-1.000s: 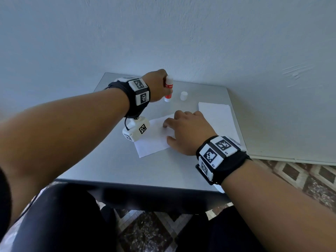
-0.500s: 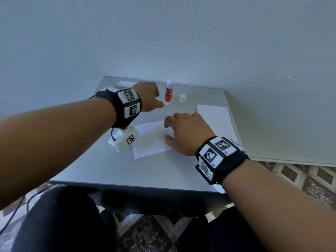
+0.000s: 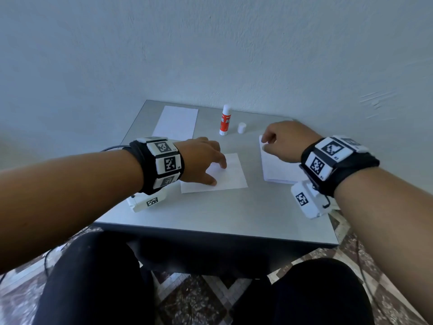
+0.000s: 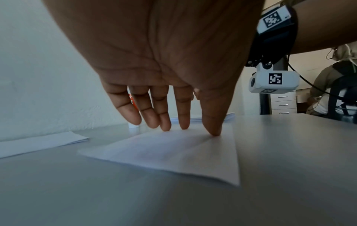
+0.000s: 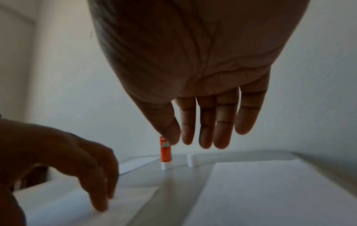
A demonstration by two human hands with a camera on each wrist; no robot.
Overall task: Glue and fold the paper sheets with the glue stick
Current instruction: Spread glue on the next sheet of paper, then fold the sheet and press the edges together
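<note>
Much of the scene is masked. In the left wrist view the palm of the left hand [image 4: 164, 61] fills the upper frame and hides all but a red sliver of the glue stick [image 4: 132, 99]. In the right wrist view the picture is dim, and the right hand [image 5: 203, 68] blocks the upper part of the glue stick.

The folded sheet [image 3: 225, 174] lies flat in the middle of the grey table [image 3: 210, 214]. The left hand's fingers are straight and slightly spread, thumb tip and fingertips pressing on the sheet's left part; nothing is gripped.

From the head view the right hand seems to touch the far left corner of the paper stack [image 3: 276, 170] at the table's right side, fingers bent under; whether they pinch a sheet cannot be told there. The right wrist view shows the fingers straight and close together, hanging above the stack, holding nothing.

The glue stick stands upright at the back of the table, uncapped, well apart from both hands. Its white cap [image 3: 241, 127] sits just to its right.

Only the head view shows the whole of another sheet [image 3: 175, 121] lying at the far left corner. Only the left wrist view shows drawers [image 4: 284, 102] and a seated person [image 4: 332, 91] beyond the table.
</note>
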